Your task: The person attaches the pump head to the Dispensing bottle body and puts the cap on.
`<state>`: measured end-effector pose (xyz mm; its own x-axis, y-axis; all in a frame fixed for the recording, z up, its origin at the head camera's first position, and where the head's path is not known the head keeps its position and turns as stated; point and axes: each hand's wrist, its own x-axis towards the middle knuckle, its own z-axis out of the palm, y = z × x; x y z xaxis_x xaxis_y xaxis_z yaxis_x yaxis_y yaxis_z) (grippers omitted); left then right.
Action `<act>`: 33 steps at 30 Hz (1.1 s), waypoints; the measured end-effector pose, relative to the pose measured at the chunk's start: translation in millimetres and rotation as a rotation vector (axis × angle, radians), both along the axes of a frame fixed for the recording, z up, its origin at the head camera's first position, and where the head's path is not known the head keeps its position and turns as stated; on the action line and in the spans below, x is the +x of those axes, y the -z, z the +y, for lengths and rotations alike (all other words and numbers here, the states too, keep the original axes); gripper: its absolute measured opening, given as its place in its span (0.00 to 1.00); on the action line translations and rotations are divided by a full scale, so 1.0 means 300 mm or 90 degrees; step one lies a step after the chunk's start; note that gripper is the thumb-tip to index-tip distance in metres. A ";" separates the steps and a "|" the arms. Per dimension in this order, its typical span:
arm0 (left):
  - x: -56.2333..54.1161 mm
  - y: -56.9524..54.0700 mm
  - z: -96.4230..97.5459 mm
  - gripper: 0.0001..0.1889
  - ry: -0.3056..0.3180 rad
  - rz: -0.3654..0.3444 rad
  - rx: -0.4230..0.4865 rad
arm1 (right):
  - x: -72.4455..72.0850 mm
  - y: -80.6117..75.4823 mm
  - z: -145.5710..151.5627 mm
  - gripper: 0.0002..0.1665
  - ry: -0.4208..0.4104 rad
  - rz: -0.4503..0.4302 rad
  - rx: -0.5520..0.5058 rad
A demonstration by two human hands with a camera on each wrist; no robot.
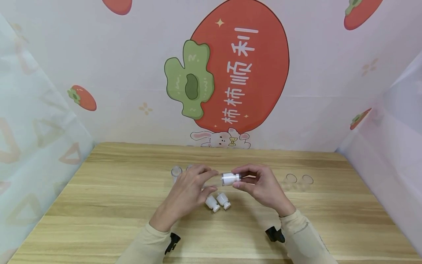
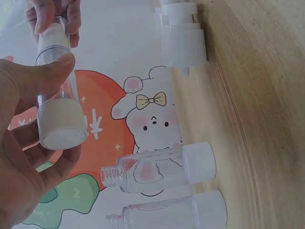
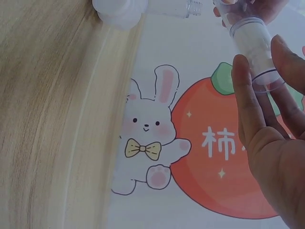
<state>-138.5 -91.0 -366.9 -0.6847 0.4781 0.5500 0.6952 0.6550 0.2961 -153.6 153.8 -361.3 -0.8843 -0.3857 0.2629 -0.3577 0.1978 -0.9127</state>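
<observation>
A clear pump bottle with a white base (image 2: 62, 124) is held sideways above the table between both hands. My left hand (image 1: 188, 186) grips its clear body, thumb on one side and fingers round the other. At the other end, my right hand (image 1: 263, 186) pinches the clear cap (image 3: 269, 87) that surrounds the white pump head (image 1: 230, 179). Whether the cap is fully seated, I cannot tell. Two loose white pump heads, one left (image 1: 212, 203) and one right (image 1: 224, 201), lie on the table just below the hands.
Two clear bottles with white bases, one (image 2: 200, 162) and another (image 2: 209, 210), stand behind my left hand, partly hidden in the head view. Two clear caps, one (image 1: 291, 178) and another (image 1: 307, 179), stand to the right on the wooden table (image 1: 132, 161). A printed backdrop rises behind.
</observation>
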 end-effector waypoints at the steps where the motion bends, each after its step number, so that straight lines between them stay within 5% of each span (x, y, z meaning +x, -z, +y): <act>1: 0.000 -0.001 0.000 0.20 0.001 0.000 0.003 | 0.000 0.001 0.000 0.17 -0.002 -0.001 -0.003; 33: 0.001 0.004 0.008 0.21 -0.002 0.034 0.018 | 0.005 0.001 0.002 0.17 -0.008 0.030 -0.009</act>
